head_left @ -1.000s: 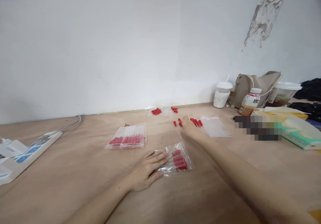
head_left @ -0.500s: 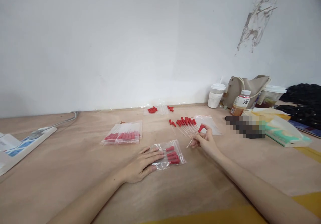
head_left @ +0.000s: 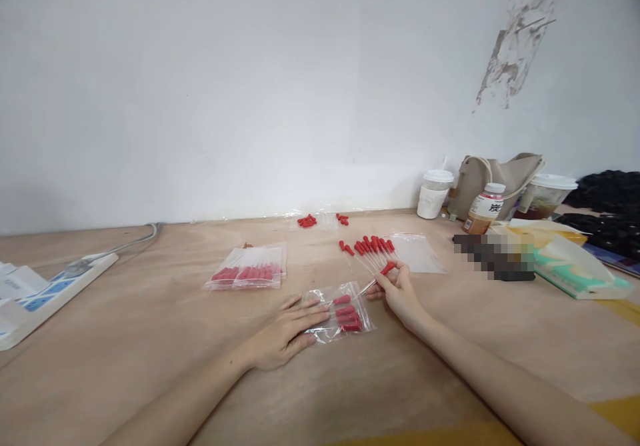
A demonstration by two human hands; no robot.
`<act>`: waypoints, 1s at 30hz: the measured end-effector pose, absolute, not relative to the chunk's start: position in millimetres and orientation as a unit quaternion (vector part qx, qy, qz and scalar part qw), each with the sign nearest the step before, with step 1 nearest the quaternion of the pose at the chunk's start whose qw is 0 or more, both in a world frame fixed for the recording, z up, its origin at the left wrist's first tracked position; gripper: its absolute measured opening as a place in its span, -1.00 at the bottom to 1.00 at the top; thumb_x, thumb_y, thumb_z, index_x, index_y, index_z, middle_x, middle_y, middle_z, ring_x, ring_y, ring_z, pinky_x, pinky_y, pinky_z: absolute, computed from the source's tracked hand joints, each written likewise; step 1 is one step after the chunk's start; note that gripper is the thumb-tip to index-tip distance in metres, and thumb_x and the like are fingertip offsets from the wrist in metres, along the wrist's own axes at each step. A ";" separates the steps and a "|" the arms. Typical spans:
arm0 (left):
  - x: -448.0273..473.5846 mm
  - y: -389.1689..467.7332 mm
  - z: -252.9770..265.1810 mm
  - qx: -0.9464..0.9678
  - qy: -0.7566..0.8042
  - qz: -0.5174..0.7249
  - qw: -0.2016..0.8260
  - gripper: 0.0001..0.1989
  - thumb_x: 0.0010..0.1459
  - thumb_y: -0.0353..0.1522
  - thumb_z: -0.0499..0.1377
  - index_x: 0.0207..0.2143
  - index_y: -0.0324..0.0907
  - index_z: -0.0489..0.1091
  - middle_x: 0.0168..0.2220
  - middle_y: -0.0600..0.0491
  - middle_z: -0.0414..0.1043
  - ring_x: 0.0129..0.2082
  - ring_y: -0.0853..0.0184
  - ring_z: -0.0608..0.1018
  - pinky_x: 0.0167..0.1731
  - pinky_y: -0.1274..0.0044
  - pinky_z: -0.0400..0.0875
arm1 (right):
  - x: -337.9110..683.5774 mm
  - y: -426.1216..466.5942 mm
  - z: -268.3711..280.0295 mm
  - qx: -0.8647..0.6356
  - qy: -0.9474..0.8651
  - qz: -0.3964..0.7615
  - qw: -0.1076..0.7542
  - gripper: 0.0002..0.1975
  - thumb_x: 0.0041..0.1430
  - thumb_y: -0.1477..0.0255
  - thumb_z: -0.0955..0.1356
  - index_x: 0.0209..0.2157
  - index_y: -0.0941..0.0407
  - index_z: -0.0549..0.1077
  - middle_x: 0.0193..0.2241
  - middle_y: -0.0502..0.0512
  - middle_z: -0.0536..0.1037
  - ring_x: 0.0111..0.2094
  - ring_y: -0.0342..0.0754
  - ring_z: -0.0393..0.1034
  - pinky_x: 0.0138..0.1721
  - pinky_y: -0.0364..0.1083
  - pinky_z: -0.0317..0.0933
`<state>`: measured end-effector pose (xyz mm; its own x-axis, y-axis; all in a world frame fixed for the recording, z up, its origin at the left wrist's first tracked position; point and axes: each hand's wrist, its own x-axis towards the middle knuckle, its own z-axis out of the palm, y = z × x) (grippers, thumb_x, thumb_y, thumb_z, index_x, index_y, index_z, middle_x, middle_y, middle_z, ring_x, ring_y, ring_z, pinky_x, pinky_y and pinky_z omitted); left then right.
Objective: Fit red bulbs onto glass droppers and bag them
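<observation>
My left hand (head_left: 285,333) lies flat with its fingers stretched over the left part of a clear zip bag (head_left: 327,329), pressing it to the table. Inside the bag, several droppers show their red rubber bulbs (head_left: 349,318) toward the right end. Between the fingertips of my right hand (head_left: 397,293) is a dropper (head_left: 387,268) with a red bulb and a thin glass tube. Its tip points down-left, at the bag's right edge; whether it is inside the opening I cannot tell. Just beyond that hand, several loose droppers (head_left: 370,246) lie fanned out.
Filled bags (head_left: 250,269) are stacked to the left. A flat bag (head_left: 417,253) lies behind my right hand. Loose red bulbs (head_left: 307,221) rest near the wall. A power strip (head_left: 60,293) is far left; a cup (head_left: 435,195), bottle (head_left: 485,207) and tissue pack (head_left: 580,266) stand right.
My right hand has moved left and slightly down, bringing the dropper's tip from apart to the right edge of the bag. My left hand stays on the bag.
</observation>
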<state>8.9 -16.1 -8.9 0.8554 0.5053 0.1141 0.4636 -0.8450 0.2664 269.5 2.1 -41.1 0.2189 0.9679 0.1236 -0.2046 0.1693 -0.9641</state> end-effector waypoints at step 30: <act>7.9 -15.1 -8.7 0.958 0.249 0.083 0.116 -0.57 0.24 -0.32 -0.12 0.16 0.03 -0.09 0.19 0.14 -0.09 0.18 0.31 0.00 0.13 0.31 -0.14 | 260.4 -3.1 -46.0 -0.497 -0.561 0.389 0.536 -0.75 -0.20 0.28 0.39 -0.49 0.17 0.41 -0.64 -0.05 0.39 -0.59 -0.16 0.27 -0.53 -0.16 0.20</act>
<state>7.9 -15.1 -8.7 0.8617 0.4971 0.1020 0.4584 -0.8488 0.2635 260.4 -3.1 -46.0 0.0679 0.9744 0.2141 0.1398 0.2032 -0.9691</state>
